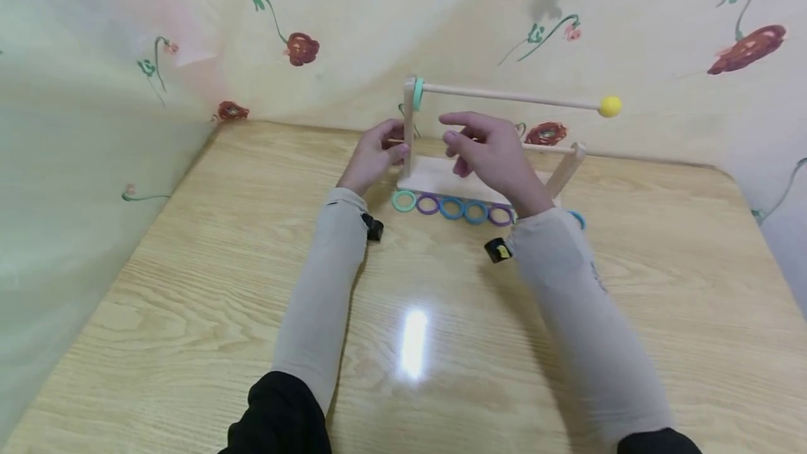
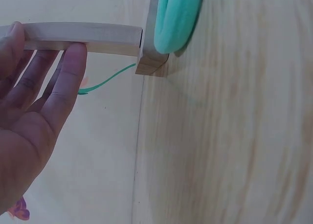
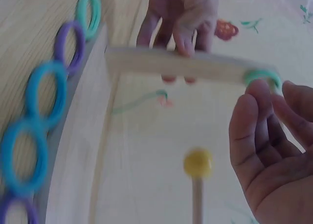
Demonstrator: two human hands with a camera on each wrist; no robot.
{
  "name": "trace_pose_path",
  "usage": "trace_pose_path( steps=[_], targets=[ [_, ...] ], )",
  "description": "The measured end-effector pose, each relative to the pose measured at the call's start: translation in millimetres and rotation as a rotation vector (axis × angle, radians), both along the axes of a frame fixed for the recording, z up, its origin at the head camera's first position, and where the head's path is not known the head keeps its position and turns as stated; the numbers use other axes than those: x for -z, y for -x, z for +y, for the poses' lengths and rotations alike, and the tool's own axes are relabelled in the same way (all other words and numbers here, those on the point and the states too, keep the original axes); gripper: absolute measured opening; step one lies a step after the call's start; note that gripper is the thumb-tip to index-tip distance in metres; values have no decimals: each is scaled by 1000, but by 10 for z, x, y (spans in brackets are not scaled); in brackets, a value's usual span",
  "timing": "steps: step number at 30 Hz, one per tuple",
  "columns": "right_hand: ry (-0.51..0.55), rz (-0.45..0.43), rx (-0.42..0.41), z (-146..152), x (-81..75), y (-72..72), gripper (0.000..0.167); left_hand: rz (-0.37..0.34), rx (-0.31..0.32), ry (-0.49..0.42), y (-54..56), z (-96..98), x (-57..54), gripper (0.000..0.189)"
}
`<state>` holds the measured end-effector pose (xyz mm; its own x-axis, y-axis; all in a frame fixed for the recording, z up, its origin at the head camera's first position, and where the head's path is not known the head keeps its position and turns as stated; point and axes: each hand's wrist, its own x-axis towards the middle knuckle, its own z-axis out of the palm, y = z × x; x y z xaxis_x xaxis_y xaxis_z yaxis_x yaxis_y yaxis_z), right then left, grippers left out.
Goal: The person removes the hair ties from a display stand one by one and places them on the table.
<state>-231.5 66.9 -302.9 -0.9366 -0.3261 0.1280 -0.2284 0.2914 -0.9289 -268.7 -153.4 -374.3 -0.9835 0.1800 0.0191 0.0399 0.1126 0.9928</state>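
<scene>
A wooden stand [image 1: 435, 172] has a tall left post [image 1: 408, 125] and a shorter right post [image 1: 567, 170]. From the tall post's top a rod [image 1: 511, 97] runs right to a yellow ball [image 1: 610, 106]. One mint green ring [image 1: 418, 94] hangs on that rod, against the post. My left hand [image 1: 375, 154] grips the tall post, thumb on one side and fingers on the other. Below the rod my right hand [image 1: 494, 153] hovers, fingers loosely bent, thumb and forefinger apart, holding nothing. In the right wrist view a lower rod ends in another yellow ball [image 3: 198, 163].
Along the front of the stand's base lies a row of rings: mint green [image 1: 404, 201], purple [image 1: 428, 204], blue [image 1: 452, 208] and more. Another blue ring [image 1: 577, 220] shows beside my right forearm. A flowered cloth [image 1: 353, 33] hangs behind the wooden table [image 1: 208, 286].
</scene>
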Motion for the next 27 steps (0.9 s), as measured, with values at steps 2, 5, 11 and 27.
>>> trace_pose_path(
  steps=[2,5,11,27],
  targets=[
    [52,-17,3,-121,12,54,35,9,2,-6,-13,5,11,38],
    [109,-18,26,-275,28,118,36,21,3,-13,-25,12,20,36],
    [161,12,94,-506,47,196,25,26,1,-10,-13,3,17,35],
    [31,110,60,-512,75,182,10,14,1,-20,-18,10,10,36]
  ],
)
